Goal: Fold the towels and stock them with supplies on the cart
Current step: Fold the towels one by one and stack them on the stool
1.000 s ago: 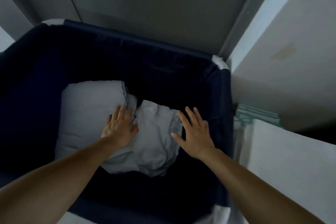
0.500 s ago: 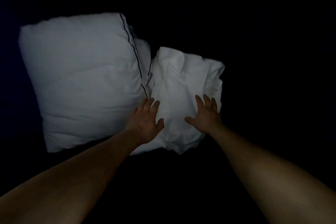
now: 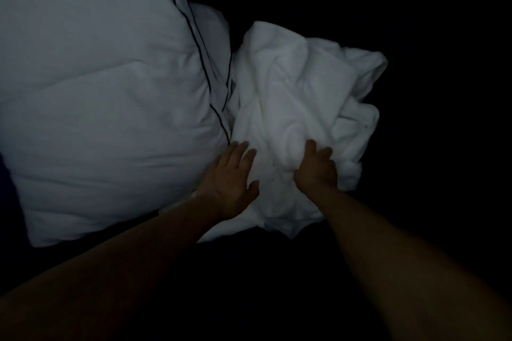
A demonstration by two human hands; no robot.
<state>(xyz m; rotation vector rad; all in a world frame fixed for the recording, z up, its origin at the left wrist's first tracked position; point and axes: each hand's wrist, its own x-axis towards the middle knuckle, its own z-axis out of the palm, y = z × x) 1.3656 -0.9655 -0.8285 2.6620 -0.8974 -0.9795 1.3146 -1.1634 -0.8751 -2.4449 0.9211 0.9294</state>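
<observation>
White crumpled terry towel [image 3: 299, 97] lies in shadow, touching a plump white pillow with dark piping [image 3: 97, 91]. Soft, light and floppy, it probably lifts best by bunched folds. The right hand [image 3: 315, 170] clutches its cloth, while the left hand [image 3: 230, 178] rests flat.

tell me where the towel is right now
In the head view the towel lies crumpled right of centre, touching the pillow on its left; the left hand rests on its near edge and the right hand grips it.
</observation>
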